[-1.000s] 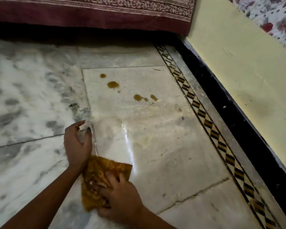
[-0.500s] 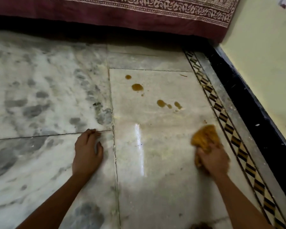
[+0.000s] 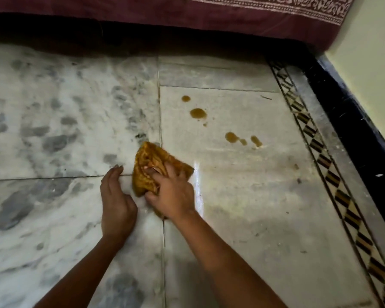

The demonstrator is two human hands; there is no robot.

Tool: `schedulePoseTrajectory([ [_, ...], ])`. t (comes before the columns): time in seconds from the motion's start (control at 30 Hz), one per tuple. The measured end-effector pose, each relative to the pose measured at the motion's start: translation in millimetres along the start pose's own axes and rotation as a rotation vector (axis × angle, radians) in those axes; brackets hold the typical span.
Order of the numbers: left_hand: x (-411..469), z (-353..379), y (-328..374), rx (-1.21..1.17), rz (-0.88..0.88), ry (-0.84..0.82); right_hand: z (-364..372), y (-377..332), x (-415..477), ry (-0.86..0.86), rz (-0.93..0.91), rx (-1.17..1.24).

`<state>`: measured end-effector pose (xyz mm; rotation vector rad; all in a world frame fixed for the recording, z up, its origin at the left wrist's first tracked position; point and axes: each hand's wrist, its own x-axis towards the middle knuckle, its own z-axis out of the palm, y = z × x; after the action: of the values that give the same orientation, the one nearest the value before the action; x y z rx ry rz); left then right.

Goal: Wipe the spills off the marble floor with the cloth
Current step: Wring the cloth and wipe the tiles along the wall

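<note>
An orange-brown cloth (image 3: 148,165) lies crumpled on the marble floor (image 3: 242,207) at the seam between two slabs. My right hand (image 3: 172,192) presses down on it and grips its near part. My left hand (image 3: 116,201) rests flat on the floor just left of the cloth, fingers spread, holding nothing. Several brown spills remain beyond the cloth on the pale slab: a small drop (image 3: 186,98), a larger blot (image 3: 198,113), and a cluster of drops (image 3: 242,140) to the right. A wet sheen (image 3: 198,187) shows right of my right hand.
A maroon patterned bedspread (image 3: 209,16) hangs along the far edge, with dark shadow beneath. A patterned inlay strip (image 3: 320,152) and black skirting (image 3: 353,141) run along the yellow wall (image 3: 373,63) at the right. Grey-veined marble (image 3: 53,130) spreads to the left.
My right hand swept the cloth from near the inlay strip at the right back to the slab seam beside my left hand. My left hand stayed planted on the floor.
</note>
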<state>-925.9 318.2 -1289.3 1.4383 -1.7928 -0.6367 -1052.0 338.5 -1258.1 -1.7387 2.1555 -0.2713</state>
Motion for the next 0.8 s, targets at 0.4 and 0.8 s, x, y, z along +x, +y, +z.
schedulePoseTrajectory([
  [0.4,4,7,-6,0.193,0.025,-0.172,-72,272,-92,0.395,0.975,-0.123],
  [0.8,6,-3,-1,-0.033,-0.079,0.028,4,67,-115,-0.042,-0.313,-0.102],
])
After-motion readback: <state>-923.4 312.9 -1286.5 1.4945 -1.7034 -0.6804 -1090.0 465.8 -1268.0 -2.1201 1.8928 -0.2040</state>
